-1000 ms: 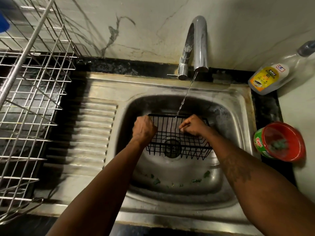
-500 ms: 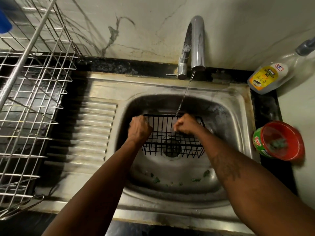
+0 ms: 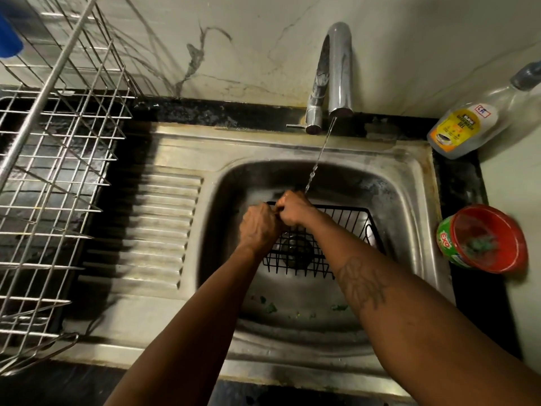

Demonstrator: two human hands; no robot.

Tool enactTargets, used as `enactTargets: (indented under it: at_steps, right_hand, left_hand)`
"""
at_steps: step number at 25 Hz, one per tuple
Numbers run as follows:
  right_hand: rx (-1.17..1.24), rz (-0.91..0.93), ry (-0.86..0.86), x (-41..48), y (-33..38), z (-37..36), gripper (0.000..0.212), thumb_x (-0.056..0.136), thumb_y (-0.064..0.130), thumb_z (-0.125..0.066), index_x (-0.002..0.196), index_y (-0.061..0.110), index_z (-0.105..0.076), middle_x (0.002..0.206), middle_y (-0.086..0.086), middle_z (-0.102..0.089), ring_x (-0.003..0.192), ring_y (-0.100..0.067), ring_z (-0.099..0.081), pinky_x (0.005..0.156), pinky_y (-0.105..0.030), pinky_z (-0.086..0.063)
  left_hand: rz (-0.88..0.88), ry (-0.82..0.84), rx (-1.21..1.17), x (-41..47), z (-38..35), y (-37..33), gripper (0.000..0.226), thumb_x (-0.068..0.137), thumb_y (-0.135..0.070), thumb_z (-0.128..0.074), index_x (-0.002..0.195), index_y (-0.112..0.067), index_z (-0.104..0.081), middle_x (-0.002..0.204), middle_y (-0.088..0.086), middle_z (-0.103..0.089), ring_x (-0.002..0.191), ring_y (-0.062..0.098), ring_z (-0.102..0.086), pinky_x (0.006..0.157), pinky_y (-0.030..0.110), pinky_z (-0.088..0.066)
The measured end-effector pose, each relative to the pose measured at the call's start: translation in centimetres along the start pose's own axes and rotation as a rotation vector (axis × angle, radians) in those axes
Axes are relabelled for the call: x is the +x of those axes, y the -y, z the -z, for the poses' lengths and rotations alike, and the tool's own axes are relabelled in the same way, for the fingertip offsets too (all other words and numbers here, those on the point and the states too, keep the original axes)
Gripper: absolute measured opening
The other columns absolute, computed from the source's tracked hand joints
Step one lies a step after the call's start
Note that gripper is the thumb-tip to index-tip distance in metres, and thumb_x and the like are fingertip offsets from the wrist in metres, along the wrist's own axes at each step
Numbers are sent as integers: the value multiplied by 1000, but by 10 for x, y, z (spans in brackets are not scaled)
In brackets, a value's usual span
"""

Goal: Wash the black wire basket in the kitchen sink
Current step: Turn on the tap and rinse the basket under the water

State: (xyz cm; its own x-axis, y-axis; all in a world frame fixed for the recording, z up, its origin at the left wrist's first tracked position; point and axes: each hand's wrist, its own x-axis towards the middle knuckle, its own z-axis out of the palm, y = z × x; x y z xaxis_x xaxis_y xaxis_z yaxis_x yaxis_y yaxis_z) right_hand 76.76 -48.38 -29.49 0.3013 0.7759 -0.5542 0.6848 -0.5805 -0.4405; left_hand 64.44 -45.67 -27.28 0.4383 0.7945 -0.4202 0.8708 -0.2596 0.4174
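Since the earlier frames, the right hand (image 3: 292, 210) has slid left along the rear rim to meet the left hand (image 3: 259, 228), and the basket (image 3: 339, 219) has shifted toward the right wall of the sink (image 3: 409, 177). Both hands now sit close together at the basket's left rear corner, fingers curled round the rim wire. How far the left fingers wrap cannot be seen from behind.

The basket stands in the sink bowl over the drain, under the thin stream (image 3: 317, 159) from the tap (image 3: 339, 68), which lands on the right knuckles.

Handling notes, as judgement:
- Weight: likely light, being open coated wire throughout.
- Stiffness: probably rigid enough to lift by one edge, though thin wires may flex under a hard squeeze.
- Surface: wet coating, expect it to be slippery.
- Hold points: the thicker top rim, preferably at opposite sides. With both hands at one corner the far end can swing or knock the steel wall.
- Open mesh can trap fingertips.
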Motion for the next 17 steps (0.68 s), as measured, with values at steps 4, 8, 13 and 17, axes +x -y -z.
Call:
enactTargets:
  at_steps: [4, 8, 13, 17]
  right_hand:
    - [241, -45, 44, -8, -37, -3, 12, 91, 16, -73, 101, 17, -77, 101, -1, -73, 98, -15, -66, 77, -23, -51]
    - [166, -174, -48, -16, -65, 4, 8, 83, 27, -81, 84, 19, -79, 86, 3, -73, 91, -15, -69, 81, -31, -57]
    - [3, -7, -9, -1, 1, -3, 17, 89, 8, -70, 100, 17, -79, 96, -5, -73, 88, -21, -68, 83, -35, -58]
    - [170, -89, 34, 1, -25, -5, 12, 86, 10, -76, 93, 20, -78, 93, 3, -73, 93, -13, -67, 82, -28, -56]
  left_hand:
    - [43, -35, 26, 4, 16, 14, 26, 92, -9, -58, 66, -12, -53, 73, 5, -59, 59, 16, -56, 47, 27, -40]
    - [44, -51, -12, 10, 26, 25, 24, 89, -1, -59, 67, -11, -57, 71, 6, -63, 56, 17, -60, 47, 28, -49]
    - [-13, -3, 6, 0, 6, -2, 35, 95, -25, -64, 65, -19, -48, 76, 4, -59, 60, 14, -53, 56, 31, -46]
    - [10, -32, 27, 5, 13, 15, 30, 93, -13, -58, 65, -15, -51, 76, 7, -61, 63, 19, -59, 54, 32, -47]
